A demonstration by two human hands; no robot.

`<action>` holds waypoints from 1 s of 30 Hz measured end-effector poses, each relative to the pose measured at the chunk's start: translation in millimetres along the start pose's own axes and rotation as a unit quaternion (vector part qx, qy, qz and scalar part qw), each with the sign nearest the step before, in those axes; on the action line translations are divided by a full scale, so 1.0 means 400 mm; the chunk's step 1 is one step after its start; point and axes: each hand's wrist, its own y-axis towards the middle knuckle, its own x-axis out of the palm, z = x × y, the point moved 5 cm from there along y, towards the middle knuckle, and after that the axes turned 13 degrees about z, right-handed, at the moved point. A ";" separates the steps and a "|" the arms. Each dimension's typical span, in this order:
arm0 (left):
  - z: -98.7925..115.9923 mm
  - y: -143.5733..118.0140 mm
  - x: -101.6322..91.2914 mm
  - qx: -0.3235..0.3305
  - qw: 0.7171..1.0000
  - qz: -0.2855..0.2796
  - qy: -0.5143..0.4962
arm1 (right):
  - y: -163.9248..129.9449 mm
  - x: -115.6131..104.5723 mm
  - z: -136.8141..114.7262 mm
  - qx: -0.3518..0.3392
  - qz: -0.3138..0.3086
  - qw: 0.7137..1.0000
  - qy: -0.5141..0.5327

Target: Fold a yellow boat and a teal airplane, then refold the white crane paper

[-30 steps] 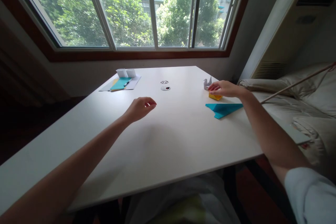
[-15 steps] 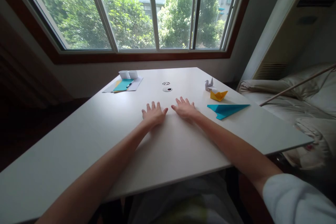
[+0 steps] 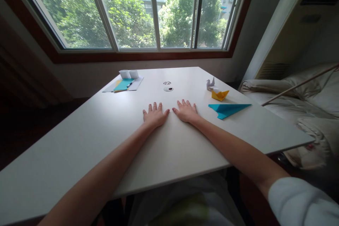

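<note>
Now here we are, the left hand spread palm-down on the white bench, fingers fanned and pointing to the far side, thumb out to the right. Alongside it, the right hand, also spread palm-down on the bench, its thumb aimed left; the two thumb tips sit near each other, apart by a narrow gap.

Out to the right of the right hand, here's the blue paper plane, lying flat with its long point to the right. Just beyond it, the yellow paper boat sits upright, and just past that, to the far left, stands the pale paper bird.

Straight ahead of the hands, two round inserts are set in the bench, one behind the other. Over at the far left, a teal sheet lies on other papers, a pen resting across its right edge, two white folded paper shapes standing behind. Beyond everything, the window shows green trees.
</note>
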 end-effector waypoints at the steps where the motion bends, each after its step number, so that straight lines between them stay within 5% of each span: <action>1: 0.000 0.001 0.002 0.000 1.000 0.000 0.000 | 0.001 0.001 0.002 0.000 0.001 1.000 0.000; 30: 0.009 0.001 0.005 0.001 1.000 -0.004 -0.002 | 0.004 0.003 0.011 -0.004 0.010 1.000 -0.002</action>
